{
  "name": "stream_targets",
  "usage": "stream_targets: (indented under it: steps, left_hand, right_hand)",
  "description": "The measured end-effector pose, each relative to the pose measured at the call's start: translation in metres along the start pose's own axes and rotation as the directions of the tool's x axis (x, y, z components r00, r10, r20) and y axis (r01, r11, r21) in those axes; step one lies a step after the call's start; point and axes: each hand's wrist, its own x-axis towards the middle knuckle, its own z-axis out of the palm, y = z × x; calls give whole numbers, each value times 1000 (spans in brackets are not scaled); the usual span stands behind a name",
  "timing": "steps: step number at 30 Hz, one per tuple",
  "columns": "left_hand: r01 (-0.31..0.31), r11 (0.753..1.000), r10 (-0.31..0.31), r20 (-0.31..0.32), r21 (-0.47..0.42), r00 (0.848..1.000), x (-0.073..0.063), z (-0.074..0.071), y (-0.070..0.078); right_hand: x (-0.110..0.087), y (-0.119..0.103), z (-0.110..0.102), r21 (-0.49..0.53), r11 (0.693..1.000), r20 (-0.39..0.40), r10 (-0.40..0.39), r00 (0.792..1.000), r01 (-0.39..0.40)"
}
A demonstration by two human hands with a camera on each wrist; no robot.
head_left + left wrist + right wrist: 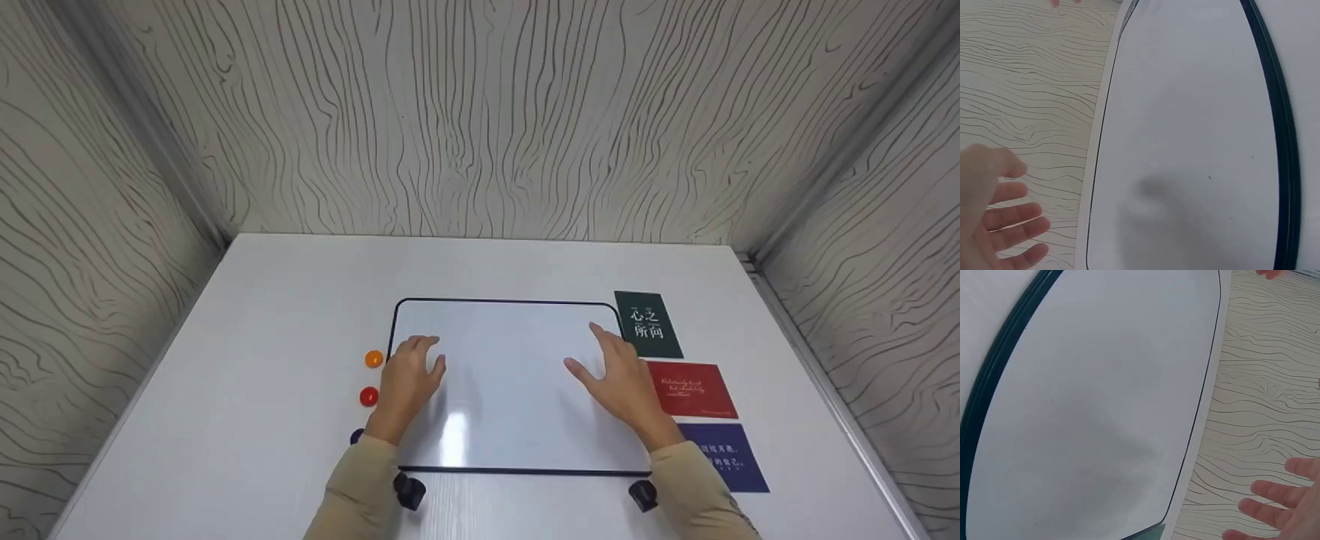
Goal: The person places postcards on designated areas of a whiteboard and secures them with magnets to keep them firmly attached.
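Note:
A whiteboard (510,382) with a thin black frame lies in the middle of the table. My left hand (409,382) hovers over its left side, fingers relaxed and slightly bent, with nothing in them. Above the right side is my right hand (622,382), thumb and fingers spread, also holding nothing. Both wrist views show the board's blank white surface beside the left hand (1002,216) and the right hand (1292,500). Left of the board are small round pieces: orange (374,359), red (368,396) and dark blue (357,436), the last partly hidden by the left arm.
At the board's right lie a dark green card (649,341), a red card (691,397) and a blue card (739,469), partly behind the right sleeve. Two black pieces (411,495) sit at the board's near edge. Wood-patterned walls (480,120) enclose the white table (247,360).

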Motion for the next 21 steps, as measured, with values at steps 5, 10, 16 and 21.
stream_targets:
  steps: [5,10,16,21]
  left_hand:
    - [84,988,-77,54,-131,996,-4,-3,-6]
    - [137,967,-121,86,-216,989,-5,-9,-14]
    - [168,959,-153,82,-230,985,-4,-16,-28]
    - [183,955,-173,61,-235,983,-4,-18,-39]
  right_hand:
    - [-6,3,-3,28,999,45,34,998,-36]
    - [-11,7,-4,43,998,53,53,997,-55]
    - [-19,12,-5,74,997,22,34,999,-36]
    - [-22,17,-6,79,997,22,26,999,-28]
